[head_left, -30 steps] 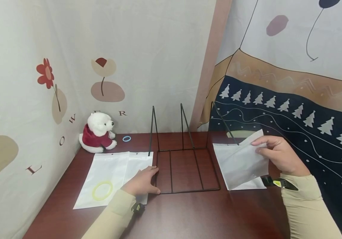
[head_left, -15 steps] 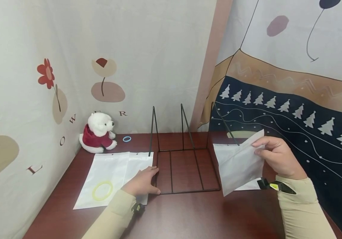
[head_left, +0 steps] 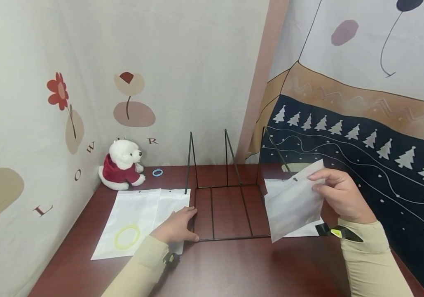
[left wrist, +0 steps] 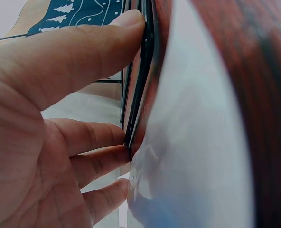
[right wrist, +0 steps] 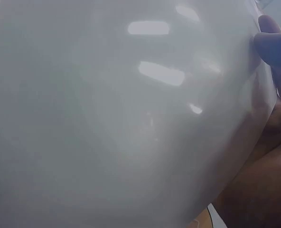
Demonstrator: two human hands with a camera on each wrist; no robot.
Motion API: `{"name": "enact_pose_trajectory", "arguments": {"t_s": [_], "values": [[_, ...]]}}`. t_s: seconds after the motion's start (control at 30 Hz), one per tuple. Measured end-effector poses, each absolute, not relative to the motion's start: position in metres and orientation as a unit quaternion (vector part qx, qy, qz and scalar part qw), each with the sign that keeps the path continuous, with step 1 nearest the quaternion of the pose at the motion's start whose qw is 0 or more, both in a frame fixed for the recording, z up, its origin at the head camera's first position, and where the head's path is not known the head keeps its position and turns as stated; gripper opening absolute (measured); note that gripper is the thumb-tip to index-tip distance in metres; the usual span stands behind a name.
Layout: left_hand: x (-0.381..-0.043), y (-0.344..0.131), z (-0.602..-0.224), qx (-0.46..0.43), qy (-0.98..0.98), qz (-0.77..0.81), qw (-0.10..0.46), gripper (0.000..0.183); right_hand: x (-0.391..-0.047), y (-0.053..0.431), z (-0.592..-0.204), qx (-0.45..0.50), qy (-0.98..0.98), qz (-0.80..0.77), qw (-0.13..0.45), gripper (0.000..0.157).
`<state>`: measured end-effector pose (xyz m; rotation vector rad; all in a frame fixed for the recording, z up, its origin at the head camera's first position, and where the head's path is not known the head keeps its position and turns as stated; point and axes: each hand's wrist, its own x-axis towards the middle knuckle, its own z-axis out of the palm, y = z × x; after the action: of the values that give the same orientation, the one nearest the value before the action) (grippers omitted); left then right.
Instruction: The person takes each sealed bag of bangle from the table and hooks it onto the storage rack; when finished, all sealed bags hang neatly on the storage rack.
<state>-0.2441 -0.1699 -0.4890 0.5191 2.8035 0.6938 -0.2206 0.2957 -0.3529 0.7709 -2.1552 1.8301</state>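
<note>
- Fingers of the right hand [head_left: 341,198] pinch a white bag [head_left: 295,208] against the thumb, by its right edge. The grip is narrow, just the thin bag inside.
- The white bag is up and tilted at the right side of a black rack [head_left: 234,238], above another bag [head_left: 306,232] on the table [head_left: 241,268].
- The left hand [head_left: 174,226] has its thumb and fingertips spread wide, touching the left side of the rack.
- Two flat bags [head_left: 137,210] lie on the left, and a yellow ring [head_left: 115,239] is on one.

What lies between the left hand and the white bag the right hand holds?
The head view shows a black wire rack there, standing on the reddish-brown table.
</note>
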Motion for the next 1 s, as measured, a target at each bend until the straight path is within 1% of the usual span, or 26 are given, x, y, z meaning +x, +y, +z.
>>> {"name": "enact_pose_trajectory", "arguments": {"t_s": [0.13, 0.4, 0.5, 0.67, 0.77, 1.0], "values": [[-0.243, -0.169, -0.488, 0.174, 0.951, 0.235, 0.105, 0.095, -0.22, 0.294, -0.353, 0.259, -0.735, 0.617, 0.108, 0.039], [-0.243, -0.169, -0.488, 0.175, 0.951, 0.233, 0.104, 0.095, -0.221, 0.29, -0.354, 0.239, -0.738, 0.624, 0.096, 0.032], [-0.243, -0.169, -0.488, 0.175, 0.951, 0.234, 0.105, 0.095, -0.223, 0.289, -0.356, 0.252, -0.723, 0.636, 0.097, 0.036], [-0.243, -0.169, -0.488, 0.176, 0.95, 0.234, 0.105, 0.095, -0.229, 0.288, -0.361, 0.31, -0.683, 0.656, 0.092, 0.045], [-0.243, -0.169, -0.488, 0.176, 0.951, 0.234, 0.105, 0.094, -0.231, 0.284, -0.363, 0.309, -0.679, 0.657, 0.108, 0.046], [-0.243, -0.169, -0.487, 0.177, 0.95, 0.235, 0.103, 0.094, -0.231, 0.27, -0.364, 0.232, -0.678, 0.68, 0.154, 0.036]]}}
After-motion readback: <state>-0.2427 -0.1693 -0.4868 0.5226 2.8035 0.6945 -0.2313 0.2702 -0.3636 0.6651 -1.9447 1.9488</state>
